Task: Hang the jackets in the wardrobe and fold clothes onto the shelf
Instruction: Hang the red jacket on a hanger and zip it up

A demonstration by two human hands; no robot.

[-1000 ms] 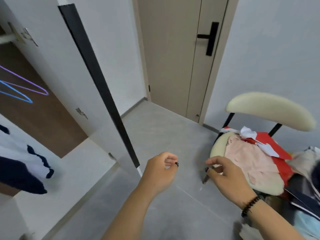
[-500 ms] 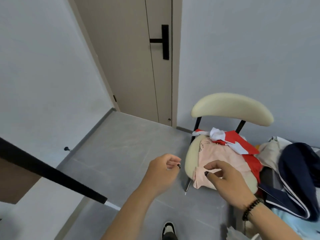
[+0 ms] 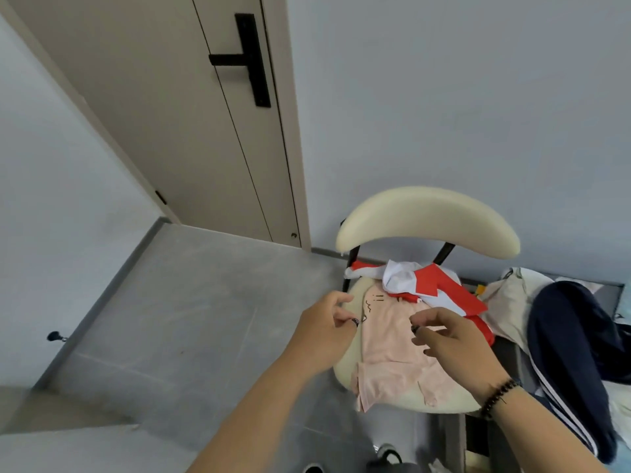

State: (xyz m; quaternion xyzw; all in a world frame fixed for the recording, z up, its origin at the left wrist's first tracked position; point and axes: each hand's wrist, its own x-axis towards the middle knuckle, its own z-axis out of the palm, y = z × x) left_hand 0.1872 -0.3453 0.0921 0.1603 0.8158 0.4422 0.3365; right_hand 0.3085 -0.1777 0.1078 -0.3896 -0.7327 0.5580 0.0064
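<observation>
A pink garment (image 3: 389,356) with a small face print lies flat on the seat of a cream chair (image 3: 426,216). Behind it on the seat sits a crumpled red and white garment (image 3: 444,288). A navy jacket with white stripes (image 3: 577,353) is draped to the right of the chair, beside a beige garment (image 3: 505,302). My left hand (image 3: 322,332) hovers at the pink garment's left edge, fingers loosely curled and holding nothing. My right hand (image 3: 450,339), with a bead bracelet at the wrist, hovers just above the garment's middle, also holding nothing. The wardrobe is out of view.
A closed beige door (image 3: 191,131) with a black handle stands at the back left. Grey floor (image 3: 191,319) spreads left of the chair, with a door stop (image 3: 54,336) on the left wall. My shoes (image 3: 386,455) show at the bottom edge.
The view has swung right, from the open wardrobe to the chair. Both hands have moved from over the floor to over the pink garment.
</observation>
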